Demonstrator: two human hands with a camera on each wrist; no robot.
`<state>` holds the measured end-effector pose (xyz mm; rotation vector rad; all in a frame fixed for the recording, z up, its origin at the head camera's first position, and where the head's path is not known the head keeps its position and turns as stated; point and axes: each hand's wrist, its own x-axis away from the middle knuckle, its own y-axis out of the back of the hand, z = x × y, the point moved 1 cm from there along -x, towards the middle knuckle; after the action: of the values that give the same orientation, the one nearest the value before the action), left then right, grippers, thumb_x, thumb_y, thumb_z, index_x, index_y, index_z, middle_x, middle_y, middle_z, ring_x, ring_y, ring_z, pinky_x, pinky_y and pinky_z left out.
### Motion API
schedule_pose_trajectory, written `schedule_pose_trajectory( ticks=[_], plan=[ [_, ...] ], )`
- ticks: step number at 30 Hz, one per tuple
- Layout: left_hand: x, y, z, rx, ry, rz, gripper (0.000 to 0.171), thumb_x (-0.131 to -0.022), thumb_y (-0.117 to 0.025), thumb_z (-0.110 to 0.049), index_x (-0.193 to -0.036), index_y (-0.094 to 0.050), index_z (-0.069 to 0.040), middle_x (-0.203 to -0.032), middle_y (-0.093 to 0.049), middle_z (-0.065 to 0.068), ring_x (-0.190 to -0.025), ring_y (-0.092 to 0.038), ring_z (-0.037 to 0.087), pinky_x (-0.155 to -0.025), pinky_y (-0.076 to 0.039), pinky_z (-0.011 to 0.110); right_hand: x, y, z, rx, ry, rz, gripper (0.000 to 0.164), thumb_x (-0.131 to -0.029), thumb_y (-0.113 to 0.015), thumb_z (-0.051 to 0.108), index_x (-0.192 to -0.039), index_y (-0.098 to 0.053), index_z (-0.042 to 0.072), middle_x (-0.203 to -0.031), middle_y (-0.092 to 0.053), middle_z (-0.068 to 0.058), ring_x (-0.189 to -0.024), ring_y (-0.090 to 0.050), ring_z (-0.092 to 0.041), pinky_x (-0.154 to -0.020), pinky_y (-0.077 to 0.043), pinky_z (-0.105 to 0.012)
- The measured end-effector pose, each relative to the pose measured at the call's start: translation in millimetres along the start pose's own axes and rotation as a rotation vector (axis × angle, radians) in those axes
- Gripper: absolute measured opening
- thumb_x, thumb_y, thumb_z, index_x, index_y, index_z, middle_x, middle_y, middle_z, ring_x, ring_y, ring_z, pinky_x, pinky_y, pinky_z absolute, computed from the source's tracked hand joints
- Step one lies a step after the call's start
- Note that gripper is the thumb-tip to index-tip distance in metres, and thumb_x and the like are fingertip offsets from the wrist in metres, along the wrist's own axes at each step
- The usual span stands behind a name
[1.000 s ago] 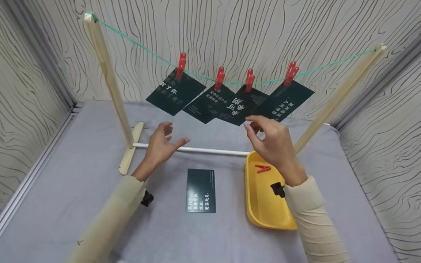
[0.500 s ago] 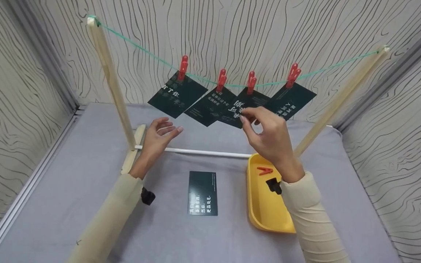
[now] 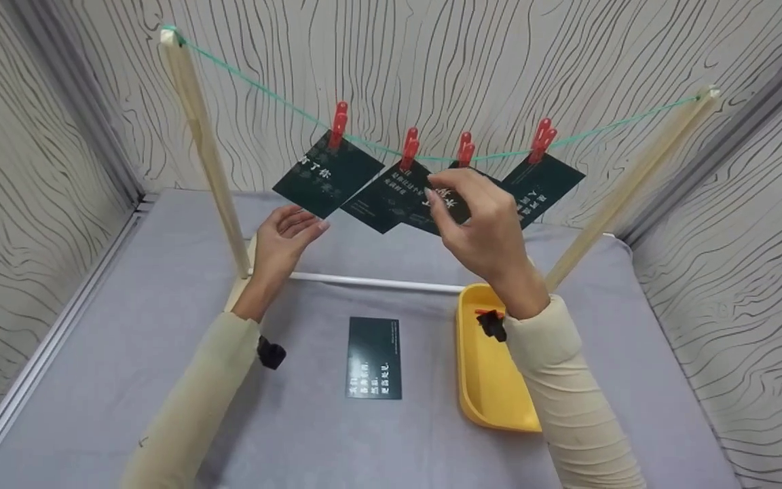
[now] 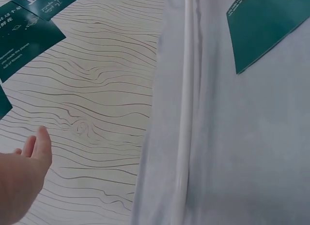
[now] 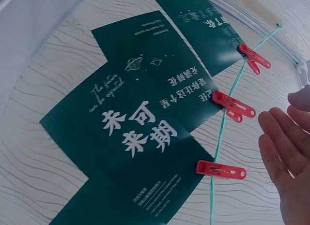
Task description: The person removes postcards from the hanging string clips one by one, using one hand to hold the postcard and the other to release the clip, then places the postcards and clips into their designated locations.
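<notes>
Several dark green cards with white writing hang from a green string point(image 3: 255, 83), each under a red clothespin point(image 3: 338, 125). My left hand point(image 3: 282, 244) is just below the leftmost card point(image 3: 326, 176), fingers loosely bent and holding nothing; the left wrist view shows a gap between fingertips and cards. My right hand point(image 3: 482, 224) is raised in front of the third card point(image 5: 135, 118), partly covering it in the head view. Thumb and fingers are apart with nothing between them. In the right wrist view they are beside the clothespins point(image 5: 223, 169), not touching them.
Wooden posts point(image 3: 208, 156) hold the string, joined low down by a white rod point(image 3: 377, 282). Another green card point(image 3: 373, 356) lies on the grey cloth. A yellow tray point(image 3: 466, 380) at the right holds a red clothespin point(image 3: 486, 312), partly hidden by the wrist camera.
My right hand has moved up and left, from below the cards to in front of the third one. My left hand has risen slightly towards the leftmost card. The hanging cards stay clipped.
</notes>
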<state>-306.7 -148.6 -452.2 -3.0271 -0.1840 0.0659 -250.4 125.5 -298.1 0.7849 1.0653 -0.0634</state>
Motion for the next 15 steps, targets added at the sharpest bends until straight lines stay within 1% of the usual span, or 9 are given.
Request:
schedule_pose_trajectory(
  ticks=[4, 7, 11, 15],
  plan=[
    [-5.2, -4.0, -5.1, 0.037, -0.024, -0.011, 0.064, -0.078, -0.084, -0.023, -0.129, -0.051, -0.005, -0.124, -0.061, 0.011, -0.116, -0.064, 0.019, -0.092, -0.055, 0.02, -8, -1, 3, 0.001, 0.007, 0.006, 0.024, -0.092, -0.069, 0.016, -0.112, -0.07, 0.003, -0.111, -0.074, -0.01, -0.108, -0.069, -0.022, -0.099, -0.054, -0.032],
    [-6.7, -7.2, -7.6, 0.047, -0.015, -0.013, 0.062, -0.077, -0.085, -0.025, -0.126, -0.053, -0.007, -0.124, -0.061, 0.011, -0.118, -0.063, 0.02, -0.094, -0.055, 0.023, -13, -3, 4, 0.019, 0.012, 0.009, 0.026, -0.091, -0.07, 0.013, -0.114, -0.069, 0.003, -0.114, -0.074, -0.01, -0.11, -0.069, -0.021, -0.099, -0.054, -0.031],
    [-6.8, -7.7, -8.6, 0.039, 0.008, -0.014, 0.065, -0.075, -0.086, -0.03, -0.128, -0.054, -0.011, -0.128, -0.062, 0.01, -0.12, -0.063, 0.019, -0.098, -0.054, 0.027, -19, -9, 6, 0.019, 0.025, 0.028, 0.027, -0.094, -0.067, 0.017, -0.117, -0.068, 0.003, -0.116, -0.073, -0.009, -0.11, -0.069, -0.019, -0.099, -0.054, -0.03],
    [-7.0, -8.2, -9.9, 0.056, -0.002, -0.007, 0.068, -0.074, -0.086, -0.032, -0.132, -0.056, -0.013, -0.128, -0.064, 0.01, -0.119, -0.064, 0.018, -0.1, -0.053, 0.03, -27, -14, 8, -0.005, 0.024, 0.054, 0.028, -0.094, -0.066, 0.016, -0.119, -0.067, 0.003, -0.118, -0.072, -0.009, -0.11, -0.068, -0.018, -0.099, -0.053, -0.029]
  ],
)
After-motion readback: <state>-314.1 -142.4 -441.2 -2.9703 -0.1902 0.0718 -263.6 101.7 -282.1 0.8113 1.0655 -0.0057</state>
